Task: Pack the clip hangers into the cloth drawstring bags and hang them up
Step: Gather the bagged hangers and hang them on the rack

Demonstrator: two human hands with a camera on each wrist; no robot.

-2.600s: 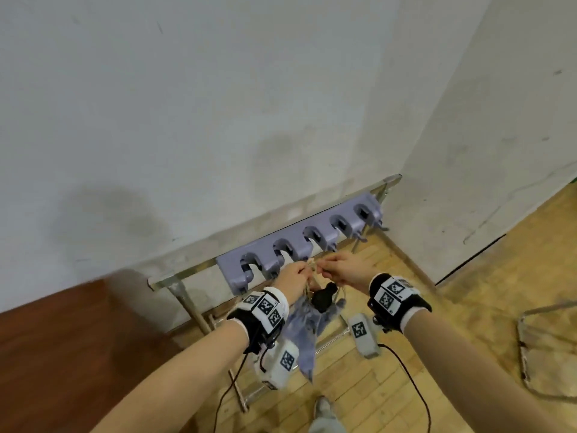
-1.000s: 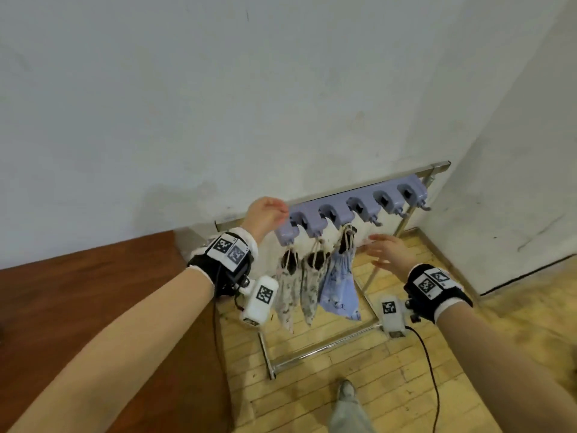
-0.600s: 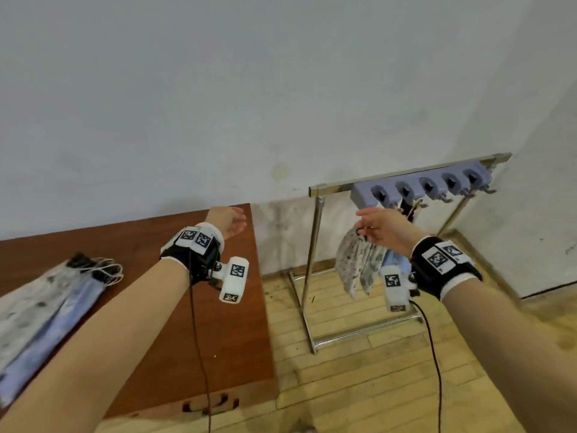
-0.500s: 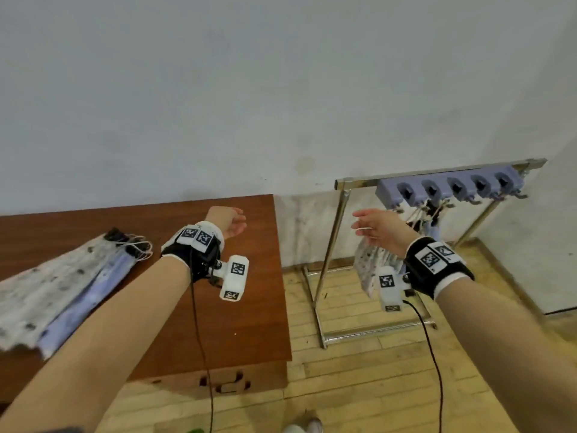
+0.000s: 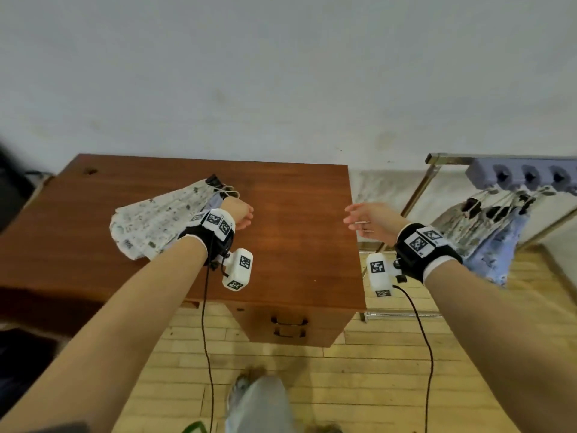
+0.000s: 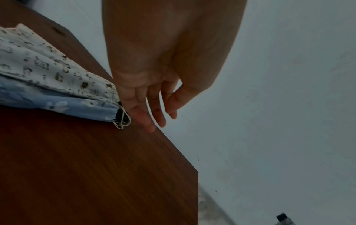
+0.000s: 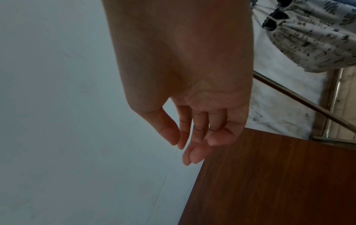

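Note:
Two filled cloth bags lie on the brown table: a white patterned bag and under it a blue bag, with black clip hangers and wire hooks poking out of their mouths. My left hand hovers empty just right of those mouths, fingers relaxed. My right hand floats empty over the table's right edge, fingers loosely straight. Several filled bags hang from the purple hook rail at the right.
The rail sits on a metal rack standing on the wood floor right of the table. A white wall runs behind both. A drawer front with handles faces me. My leg and shoe are below.
I have turned left from the rack to the table. Both hands let go of the hung blue bag and swung left, empty; the left hand now hovers by the bags on the table.

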